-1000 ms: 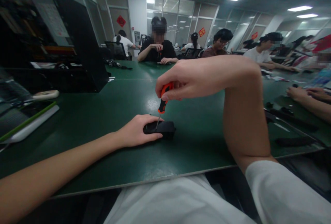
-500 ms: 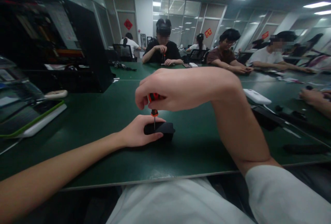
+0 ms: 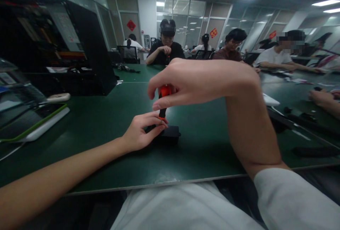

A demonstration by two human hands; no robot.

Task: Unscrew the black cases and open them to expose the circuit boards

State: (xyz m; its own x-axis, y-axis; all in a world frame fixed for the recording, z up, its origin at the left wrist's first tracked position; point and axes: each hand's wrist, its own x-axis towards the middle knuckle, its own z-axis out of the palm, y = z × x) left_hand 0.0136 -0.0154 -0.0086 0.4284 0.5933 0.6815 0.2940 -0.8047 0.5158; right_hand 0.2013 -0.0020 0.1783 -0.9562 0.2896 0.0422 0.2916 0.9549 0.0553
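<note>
My right hand (image 3: 175, 85) grips a red-and-black screwdriver (image 3: 163, 108), bent at the wrist above the box. The tool leans slightly, handle up and blade down. Around its thin shaft, just below the handle, the thumb and fingers of my left hand (image 3: 145, 131) are pinched together. Those fingers hide the screwdriver's tip, so I cannot tell whether a screw is there. Under and beside my left hand a small black box-shaped part (image 3: 171, 133) lies on the green table (image 3: 202, 152); its left portion is partly covered by the hand.
A large black open-sided case (image 3: 87, 46) stands at the left, near a green-edged tray (image 3: 53, 124). On the right are a white device (image 3: 271, 100) with a cable and several dark items. Across the table a person (image 3: 167, 46) works, with other people seated at the right.
My right hand has risen and shifted right with the screwdriver. My left hand's thumb and fingers have moved from the black part's sides to a pinch at the shaft.
</note>
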